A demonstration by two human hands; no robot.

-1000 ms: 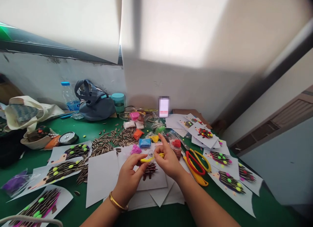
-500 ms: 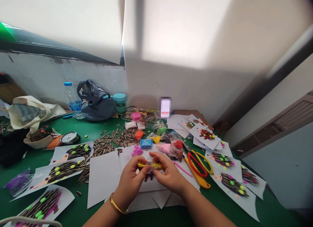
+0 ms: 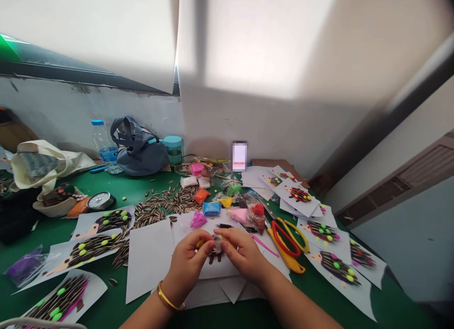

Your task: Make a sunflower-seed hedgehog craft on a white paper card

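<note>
Both hands pinch a clear plastic packet (image 3: pixel 217 244) of yellow modelling clay. My left hand (image 3: pixel 191 258), with a gold bangle on the wrist, closes on one side of it. My right hand (image 3: pixel 244 253) closes on the other. Fingers cover most of the yellow; crumpled film shows between the thumbs. Beneath lies a white sheet (image 3: pixel 207 272) with small brown clay pieces (image 3: pixel 215 259) on it. A dark pen (image 3: pixel 225 225) rests just beyond my right fingers. Pink-purple clay (image 3: pixel 197 219) and a blue clay packet (image 3: pixel 212 208) lie beyond the hands.
Sunflower seeds (image 3: pixel 177 199) are heaped at the back left. Red-and-yellow scissors (image 3: pixel 289 237) and a yellow cutter (image 3: pixel 283 248) lie to the right. Seed hedgehog pictures (image 3: pixel 336 267) flank both sides. A bottle (image 3: pixel 102 142), blue bag (image 3: pixel 142 151) and phone (image 3: pixel 240 156) stand behind.
My hands have drawn closer together around the packet, and less yellow shows between the fingers. The pen beyond them has come into sight.
</note>
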